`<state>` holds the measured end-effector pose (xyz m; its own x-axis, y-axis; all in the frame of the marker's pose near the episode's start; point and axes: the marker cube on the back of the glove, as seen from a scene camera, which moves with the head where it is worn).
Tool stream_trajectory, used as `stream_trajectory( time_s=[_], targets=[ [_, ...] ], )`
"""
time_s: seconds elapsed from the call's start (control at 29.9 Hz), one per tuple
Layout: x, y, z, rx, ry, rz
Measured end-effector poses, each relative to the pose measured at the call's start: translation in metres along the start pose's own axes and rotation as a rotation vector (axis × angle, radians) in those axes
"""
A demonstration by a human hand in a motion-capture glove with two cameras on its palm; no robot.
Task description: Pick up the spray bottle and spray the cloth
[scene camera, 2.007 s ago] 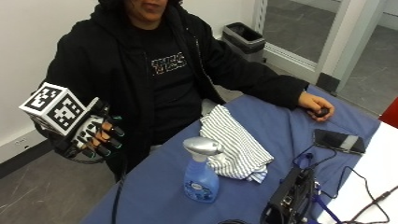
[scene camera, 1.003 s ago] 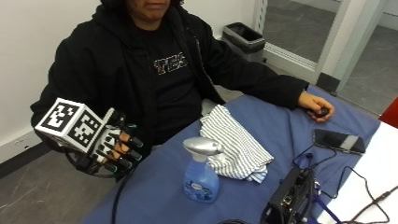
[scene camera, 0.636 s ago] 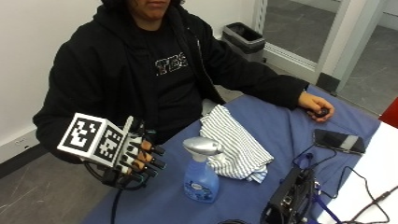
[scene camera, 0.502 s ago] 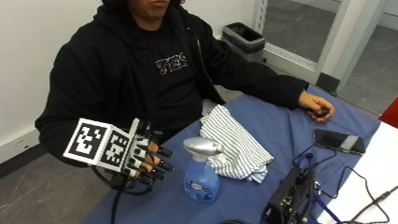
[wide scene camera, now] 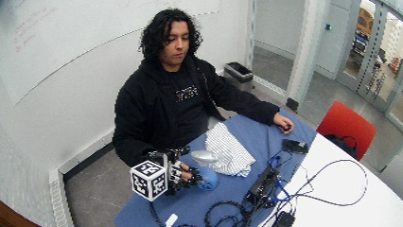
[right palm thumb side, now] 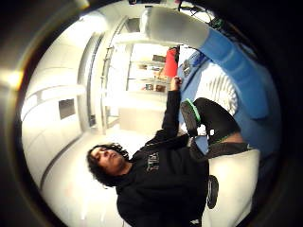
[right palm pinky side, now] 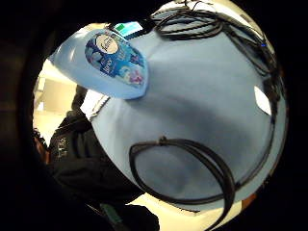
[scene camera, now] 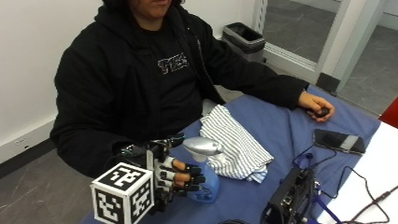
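On the blue table [scene camera: 292, 135], the gloved right hand [scene camera: 177, 175] hovers upright beside the spray bottle [scene camera: 202, 170], fingers loosely curled, grasping nothing.

spray bottle [scene camera: 202, 179] body partly hidden behind right hand [scene camera: 177, 175]

An office or meeting room: a whiteboard [wide scene camera: 94, 33] spans the pale wall, glass doors [wide scene camera: 372, 42] open onto a corridor, and a red chair [wide scene camera: 345, 124] stands at a white table [wide scene camera: 353, 189]. A black waste bin [scene camera: 247, 38] sits by the wall; cables [wide scene camera: 315, 182] and a phone [scene camera: 339, 141] lie on the table.
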<state>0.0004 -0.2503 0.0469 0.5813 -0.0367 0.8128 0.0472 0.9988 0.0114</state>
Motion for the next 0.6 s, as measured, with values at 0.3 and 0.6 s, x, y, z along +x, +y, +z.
stream_trajectory(
  time_s=[0.3, 0.6],
  targets=[
    [-0.004, -0.012, -0.008, -0.055, -0.142, 0.039],
    [-0.012, -0.036, 0.007, 0.038, -0.312, 0.044]
  ],
)
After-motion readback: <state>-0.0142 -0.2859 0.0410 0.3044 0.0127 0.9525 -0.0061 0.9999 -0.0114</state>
